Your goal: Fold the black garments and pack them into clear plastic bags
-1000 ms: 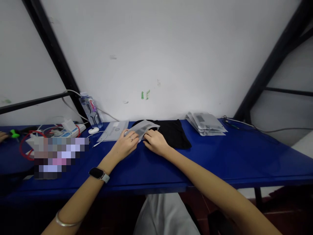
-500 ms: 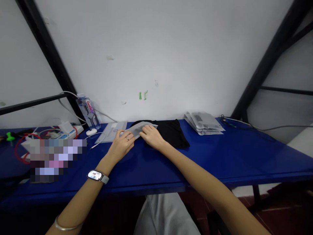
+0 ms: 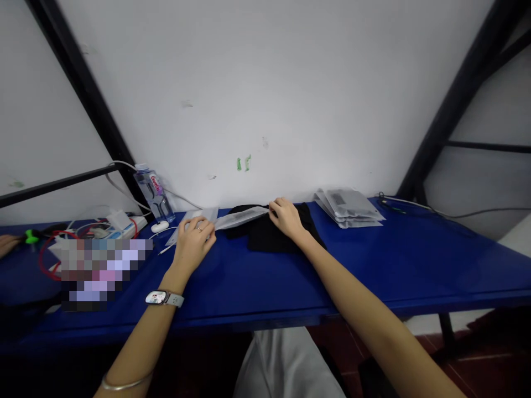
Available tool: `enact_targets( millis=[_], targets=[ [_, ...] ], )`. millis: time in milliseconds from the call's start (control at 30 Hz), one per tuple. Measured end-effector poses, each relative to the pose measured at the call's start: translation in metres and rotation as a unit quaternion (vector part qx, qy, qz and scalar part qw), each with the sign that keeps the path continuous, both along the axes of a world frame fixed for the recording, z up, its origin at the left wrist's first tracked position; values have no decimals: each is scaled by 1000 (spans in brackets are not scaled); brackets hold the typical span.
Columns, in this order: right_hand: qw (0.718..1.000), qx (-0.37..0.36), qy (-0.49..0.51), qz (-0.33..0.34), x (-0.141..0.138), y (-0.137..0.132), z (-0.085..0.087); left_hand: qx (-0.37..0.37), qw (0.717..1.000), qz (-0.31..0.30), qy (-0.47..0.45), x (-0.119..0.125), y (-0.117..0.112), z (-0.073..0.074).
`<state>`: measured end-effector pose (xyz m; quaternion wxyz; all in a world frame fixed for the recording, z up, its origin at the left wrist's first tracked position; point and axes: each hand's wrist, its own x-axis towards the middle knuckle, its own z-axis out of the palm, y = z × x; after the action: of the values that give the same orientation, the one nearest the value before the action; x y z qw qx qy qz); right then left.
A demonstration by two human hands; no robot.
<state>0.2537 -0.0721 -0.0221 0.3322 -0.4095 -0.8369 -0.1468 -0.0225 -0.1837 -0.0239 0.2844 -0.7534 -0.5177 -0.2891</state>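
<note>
A translucent frosted plastic bag (image 3: 241, 217) stretches between my two hands, seen nearly edge-on. My left hand (image 3: 194, 241), with a ring on one finger, is closed on the bag's left end. At the other end my right hand (image 3: 287, 219) pinches the bag's edge. Beneath the bag and my right hand lies a folded black cloth (image 3: 276, 235) on the blue table. Another flat translucent bag (image 3: 207, 213) lies under and behind my left hand, partly covered by it.
Several frosted bags (image 3: 350, 206) are stacked at the right near the wall. A water bottle (image 3: 155, 193) leans at the left, beside a white cable and a power strip (image 3: 133, 228). A pixelated area covers the left table. Another person's hand (image 3: 7, 243) shows at the far left edge.
My hands have moved apart, the left to the left and the right to the right, drawing the bag out lengthwise. Another person's hand has come into view at the left edge.
</note>
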Motion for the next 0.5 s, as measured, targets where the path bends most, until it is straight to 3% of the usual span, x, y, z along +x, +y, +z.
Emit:
enact_targets(
  millis=[167, 300, 400, 500],
  targets=[
    [970, -90, 145, 172, -11, -17, 15, -30, 999, 21, 16, 3, 8, 0],
    [938, -139, 170, 270, -27, -35, 21, -68, 998, -2, 11, 15, 24, 6],
    [937, -144, 144, 284, -34, -44, 21, -112, 993, -14, 14, 22, 40, 13],
    [961, -116, 98, 229, -32, -44, 20, -137, 990, -26, 34, 29, 50, 18]
  ],
)
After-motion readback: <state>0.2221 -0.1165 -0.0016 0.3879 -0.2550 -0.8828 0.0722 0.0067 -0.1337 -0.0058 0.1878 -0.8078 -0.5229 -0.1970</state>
